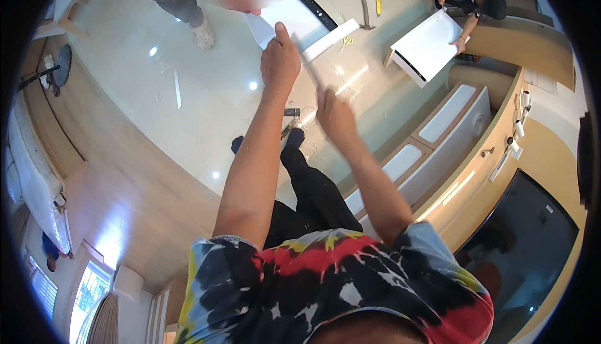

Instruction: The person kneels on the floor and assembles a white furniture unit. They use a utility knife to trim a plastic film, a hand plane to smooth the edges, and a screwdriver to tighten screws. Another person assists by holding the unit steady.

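Observation:
My left hand [280,65] is closed with its thumb pointing up, beside the near end of a white drawer [275,21]; whatever its fingers hold is hidden. Lower and to the right, my right hand [336,115] is closed round a thin rod [313,73], blurred, that slants up toward the left hand. The drawer has a black slide rail [312,6] on one side and a white strip-like panel [332,40] at its near end. Another person's hand [253,11] is at its far side.
A hammer [365,12], a yellow-handled tool [377,1] and yellow scissors [346,43] lie on the tiled floor. At the right, another person holds a second white drawer [426,46] near a long wooden cabinet [469,175]. A dark screen [523,244] stands lower right.

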Tool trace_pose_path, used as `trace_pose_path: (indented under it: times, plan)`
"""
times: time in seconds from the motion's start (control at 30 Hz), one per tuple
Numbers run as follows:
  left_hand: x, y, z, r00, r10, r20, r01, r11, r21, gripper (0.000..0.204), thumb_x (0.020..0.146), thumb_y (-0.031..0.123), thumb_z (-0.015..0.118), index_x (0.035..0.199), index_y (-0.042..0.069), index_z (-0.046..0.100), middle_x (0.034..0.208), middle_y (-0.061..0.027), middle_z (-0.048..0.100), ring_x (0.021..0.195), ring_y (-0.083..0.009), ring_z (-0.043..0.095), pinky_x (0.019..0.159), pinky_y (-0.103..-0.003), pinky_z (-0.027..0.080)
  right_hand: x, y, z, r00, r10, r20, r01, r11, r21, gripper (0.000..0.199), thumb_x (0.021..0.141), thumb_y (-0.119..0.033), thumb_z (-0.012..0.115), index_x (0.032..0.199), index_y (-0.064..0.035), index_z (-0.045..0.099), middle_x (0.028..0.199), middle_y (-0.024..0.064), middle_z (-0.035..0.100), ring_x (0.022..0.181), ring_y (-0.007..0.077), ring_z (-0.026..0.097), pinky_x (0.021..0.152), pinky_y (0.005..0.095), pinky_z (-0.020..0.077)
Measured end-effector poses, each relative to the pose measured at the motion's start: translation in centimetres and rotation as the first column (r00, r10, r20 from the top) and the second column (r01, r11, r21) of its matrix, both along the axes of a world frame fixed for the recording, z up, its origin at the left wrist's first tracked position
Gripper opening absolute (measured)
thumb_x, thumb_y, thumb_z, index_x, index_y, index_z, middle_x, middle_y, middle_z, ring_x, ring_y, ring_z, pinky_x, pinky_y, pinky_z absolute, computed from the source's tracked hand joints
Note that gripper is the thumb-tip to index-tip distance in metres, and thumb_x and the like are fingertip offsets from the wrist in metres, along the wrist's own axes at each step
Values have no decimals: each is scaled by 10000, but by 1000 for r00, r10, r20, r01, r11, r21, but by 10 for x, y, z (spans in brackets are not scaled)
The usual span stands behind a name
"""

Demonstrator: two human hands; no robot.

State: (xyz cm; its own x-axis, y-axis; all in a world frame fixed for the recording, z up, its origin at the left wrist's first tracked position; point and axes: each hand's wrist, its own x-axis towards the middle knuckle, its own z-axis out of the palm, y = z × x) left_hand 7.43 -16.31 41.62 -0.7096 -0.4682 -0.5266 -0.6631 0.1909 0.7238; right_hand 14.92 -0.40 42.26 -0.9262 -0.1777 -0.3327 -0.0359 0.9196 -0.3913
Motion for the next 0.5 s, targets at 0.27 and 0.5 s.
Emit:
trace_pose_path:
  times: [0.27,0.5]
  plan:
    - [5,11,15,998,-59,-19,58,998,-14,852,1035,547,123,1086,-120,650,1120,-347,633,1117,-492,576,1003,-521,417,-71,1,-2,971,-102,-217,91,994,-58,384,1031,-335,466,862,-8,571,673,291,618,672,496,631,596,554,517]
    - [2,10,11,998,-46,-45,44,998,-45,900,1015,610,148,1097,-143,635,1095,-368,632,1120,-511,567,1006,-523,410,-23,19,-12,998,-25,-54,26,999,26,358,1026,-343,459,942,-4,534,704,294,634,692,494,644,650,589,514]
